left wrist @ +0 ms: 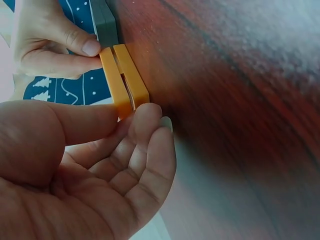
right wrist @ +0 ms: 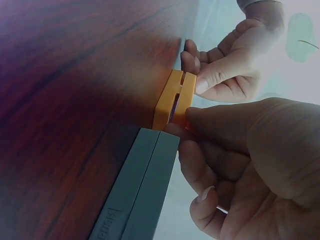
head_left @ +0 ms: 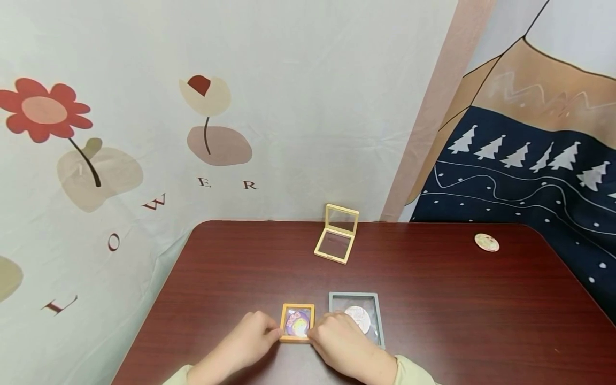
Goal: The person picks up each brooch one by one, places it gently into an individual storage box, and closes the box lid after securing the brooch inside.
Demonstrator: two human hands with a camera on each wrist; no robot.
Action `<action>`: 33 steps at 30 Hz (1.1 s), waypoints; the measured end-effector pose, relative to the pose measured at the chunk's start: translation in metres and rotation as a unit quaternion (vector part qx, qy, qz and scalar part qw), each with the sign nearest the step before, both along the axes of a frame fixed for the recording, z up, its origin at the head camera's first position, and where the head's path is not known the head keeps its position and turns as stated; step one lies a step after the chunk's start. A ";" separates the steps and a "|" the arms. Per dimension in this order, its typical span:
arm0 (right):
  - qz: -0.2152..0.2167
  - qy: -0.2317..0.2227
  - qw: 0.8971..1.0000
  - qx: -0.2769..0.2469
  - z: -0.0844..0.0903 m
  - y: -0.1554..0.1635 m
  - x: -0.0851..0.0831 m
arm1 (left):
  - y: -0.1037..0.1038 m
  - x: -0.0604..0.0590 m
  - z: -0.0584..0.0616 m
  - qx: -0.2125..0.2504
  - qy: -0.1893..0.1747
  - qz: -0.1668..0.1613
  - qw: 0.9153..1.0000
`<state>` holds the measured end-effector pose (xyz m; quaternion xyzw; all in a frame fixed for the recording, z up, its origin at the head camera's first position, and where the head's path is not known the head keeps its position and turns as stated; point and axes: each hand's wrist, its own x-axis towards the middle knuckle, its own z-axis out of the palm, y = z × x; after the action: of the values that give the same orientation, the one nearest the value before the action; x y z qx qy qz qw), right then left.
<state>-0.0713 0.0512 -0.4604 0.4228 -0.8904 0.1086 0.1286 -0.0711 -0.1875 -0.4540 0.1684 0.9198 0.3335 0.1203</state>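
Note:
A small orange display frame [head_left: 298, 339] lies near the table's front, with a round purple-and-yellow badge [head_left: 297, 323] behind its clear window. My left hand [head_left: 253, 336] pinches the frame's left edge between thumb and fingers. At its right edge my right hand [head_left: 338, 338] pinches it too. Both wrist views show the orange frame [left wrist: 123, 75] edge-on as two halves, with a narrow slit between them. Beside my right hand lies a larger grey display frame [head_left: 380, 321], holding a round whitish piece [head_left: 358, 318]; my right hand hides its lower left part.
A pale yellow display frame [head_left: 329, 258] stands hinged open near the table's back edge. At the far right lies a round patterned disc [head_left: 487, 242]. A printed cloth [head_left: 308, 107] hangs behind the reddish-brown table [head_left: 433, 289].

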 end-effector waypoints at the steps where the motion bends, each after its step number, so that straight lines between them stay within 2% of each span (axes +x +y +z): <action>1: 0.001 0.002 1.000 0.000 0.000 0.000 0.000 | 0.000 0.000 0.000 0.001 0.002 -0.002 1.000; 10: 0.007 0.030 1.000 -0.003 -0.001 -0.001 0.000 | 0.005 0.002 0.002 0.007 0.005 -0.001 1.000; 18: 0.006 0.062 0.998 0.029 -0.001 -0.002 -0.001 | 0.008 0.003 0.004 0.016 -0.003 0.003 1.000; 26: 0.005 0.068 0.996 0.054 -0.001 -0.005 0.000 | 0.007 0.003 0.003 0.036 -0.020 0.007 0.999; 33: 0.007 0.067 0.996 0.052 0.001 -0.005 -0.001 | 0.007 0.003 0.002 0.040 -0.021 0.008 0.999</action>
<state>-0.0718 0.0466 -0.4598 0.4414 -0.8814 0.0340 0.1649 -0.0680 -0.1805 -0.4516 0.1591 0.9044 0.3739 0.1300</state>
